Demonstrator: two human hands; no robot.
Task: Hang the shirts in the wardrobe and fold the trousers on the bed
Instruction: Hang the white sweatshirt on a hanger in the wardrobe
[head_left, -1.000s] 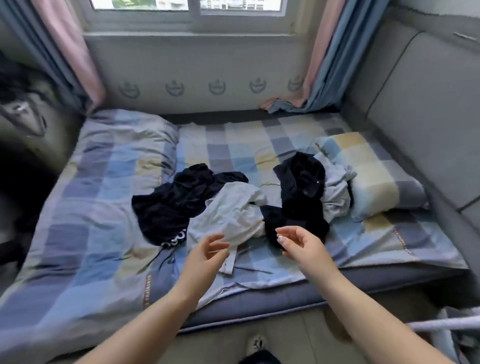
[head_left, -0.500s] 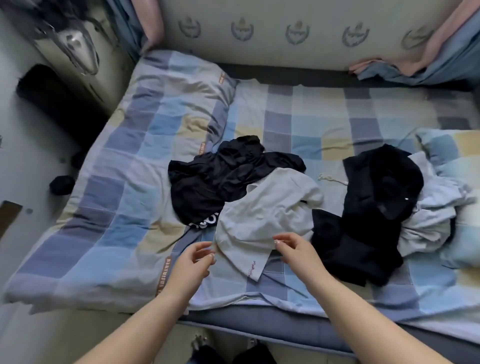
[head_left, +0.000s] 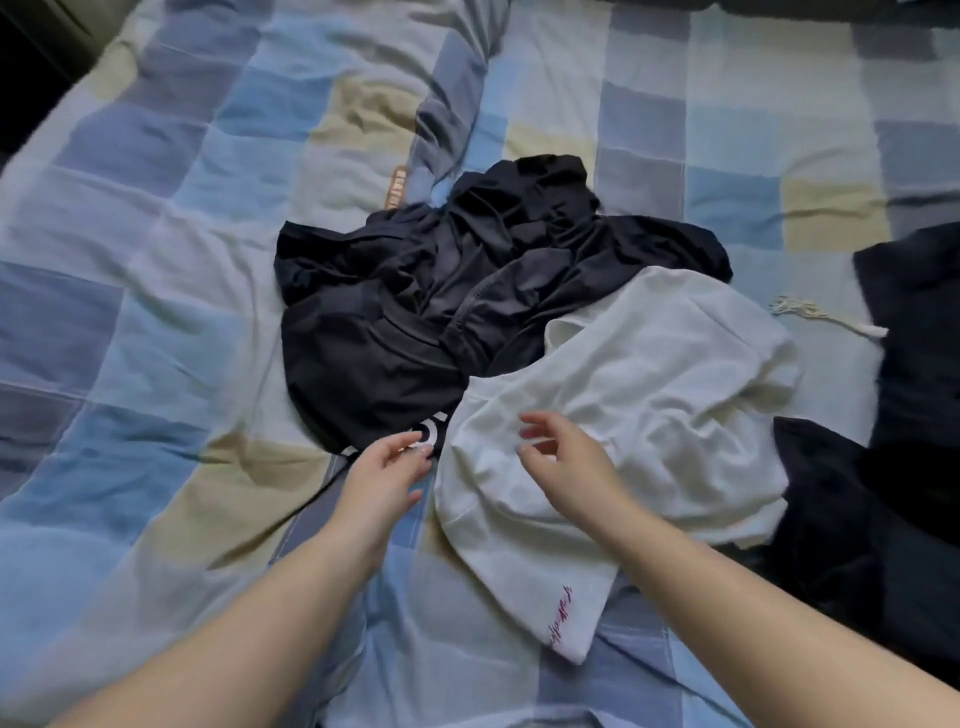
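Both bare arms reach in from the bottom edge over the checked blue, cream and grey quilt that covers the bed. The left hand hovers at the lower edge of the crumpled black garment with white printed lettering, fingers loosely spread and lightly bent, tips right at the white print; whether they actually touch the cloth is hard to tell, and nothing is gripped. The right hand sits above the rumpled white cotton shirt with small red script embroidered near its hem, fingers relaxed and slightly curled, thumb apart, holding nothing; it looks just over the fabric rather than pinching it. That white shirt lies in the middle of the bed, its upper left edge overlapping the black garment, its hem corner trailing down toward the near edge of the quilt. The black garment is heaped just left and behind it, touching it. Off to the right edge there is a second dark pile of clothing, its lower part tucked against the white shirt's right side. A small frayed cream tassel lies on the quilt between the white shirt and that dark pile.
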